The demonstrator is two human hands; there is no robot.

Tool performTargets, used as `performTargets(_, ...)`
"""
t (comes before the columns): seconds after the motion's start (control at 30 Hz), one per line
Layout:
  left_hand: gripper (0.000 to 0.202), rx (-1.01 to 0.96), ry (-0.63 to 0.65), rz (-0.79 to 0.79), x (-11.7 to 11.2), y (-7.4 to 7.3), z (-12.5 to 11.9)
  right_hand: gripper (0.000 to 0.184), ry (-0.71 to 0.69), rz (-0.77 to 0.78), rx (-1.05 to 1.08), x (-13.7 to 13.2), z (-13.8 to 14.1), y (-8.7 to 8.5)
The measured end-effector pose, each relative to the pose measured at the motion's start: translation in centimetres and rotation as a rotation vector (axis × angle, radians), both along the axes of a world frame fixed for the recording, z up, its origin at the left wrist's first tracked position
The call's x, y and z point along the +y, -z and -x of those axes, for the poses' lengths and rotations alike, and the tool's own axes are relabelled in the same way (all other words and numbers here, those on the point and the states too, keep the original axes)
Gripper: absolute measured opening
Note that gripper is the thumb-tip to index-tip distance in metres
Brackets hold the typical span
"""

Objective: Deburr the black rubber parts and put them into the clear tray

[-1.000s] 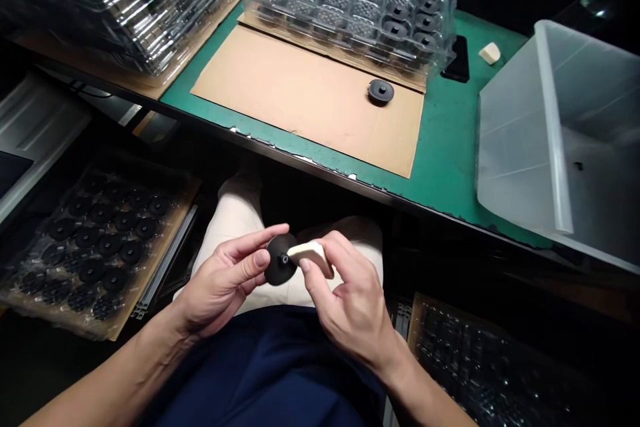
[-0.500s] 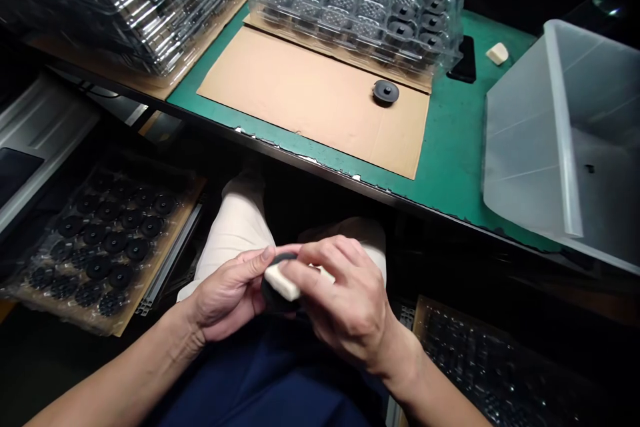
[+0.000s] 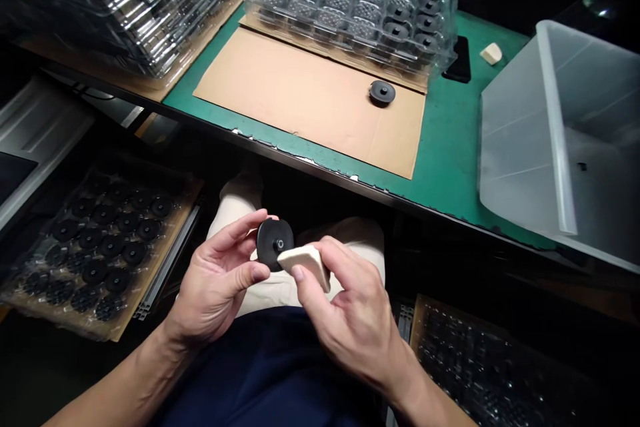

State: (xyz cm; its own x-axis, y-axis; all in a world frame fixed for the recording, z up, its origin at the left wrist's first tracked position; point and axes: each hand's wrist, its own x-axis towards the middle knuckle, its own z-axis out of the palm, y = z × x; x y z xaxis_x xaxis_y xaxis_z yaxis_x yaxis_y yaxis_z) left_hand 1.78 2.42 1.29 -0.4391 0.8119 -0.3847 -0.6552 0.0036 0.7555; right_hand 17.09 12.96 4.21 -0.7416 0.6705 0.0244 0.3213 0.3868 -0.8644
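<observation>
Between thumb and fingers, my left hand (image 3: pixel 215 280) grips a round black disc (image 3: pixel 268 245) by its rim, its face with a raised hub turned to the right. A cream-coloured block (image 3: pixel 307 261), like a sponge or eraser, is pinched in my right hand (image 3: pixel 355 307). The block's left tip is at the disc's face just beside the hub; whether it touches I cannot tell. Both hands are over my lap, below the table's front edge. Another black disc (image 3: pixel 382 93) lies on the cardboard sheet (image 3: pixel 300 87) on the table.
A clear plastic tray (image 3: pixel 345 0) holding several discs stands at the back, beside a phone (image 3: pixel 458 59) and a second cream block (image 3: pixel 491 53). Stacked trays (image 3: pixel 150 27) rise at left, a translucent bin (image 3: pixel 520 140) at right. Lower left, another tray (image 3: pixel 95 247) holds discs.
The disc has been raised and tilted, so its hubbed face now shows. My right hand has drawn the block back from across the disc to its right side.
</observation>
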Motion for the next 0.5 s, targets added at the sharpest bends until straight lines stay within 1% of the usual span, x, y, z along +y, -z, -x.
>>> performTargets(0.07,0.057,-0.015,0.027,0.016,-0.2,-0.1,0.4,0.026,-0.005,-0.109,-0.036,0.5,-0.2,0.4)
performTargets(0.13,0.054,-0.060,0.088,0.040,-0.6,-0.1,0.8,0.024,-0.024,-0.208,-0.061,1.0,-0.3,0.8)
performTargets(0.27,0.047,-0.190,0.252,0.074,-1.7,0.8,1.5,0.016,-0.115,-0.320,-0.082,1.4,-0.4,1.1)
performTargets(0.33,0.044,-0.235,0.327,0.082,-2.1,1.3,1.5,0.016,-0.175,-0.329,-0.062,1.5,-0.5,1.2)
performTargets(0.4,0.043,-0.268,0.368,0.080,-2.3,1.7,1.4,0.017,-0.225,-0.308,-0.017,1.6,-0.6,1.3)
performTargets(0.47,0.043,-0.291,0.357,0.067,-2.1,1.6,1.0,0.021,-0.210,-0.230,0.083,1.8,-0.8,1.7)
performTargets(0.5,0.044,-0.300,0.337,0.059,-1.9,1.5,0.8,0.025,-0.161,-0.169,0.146,1.9,-1.0,1.9)
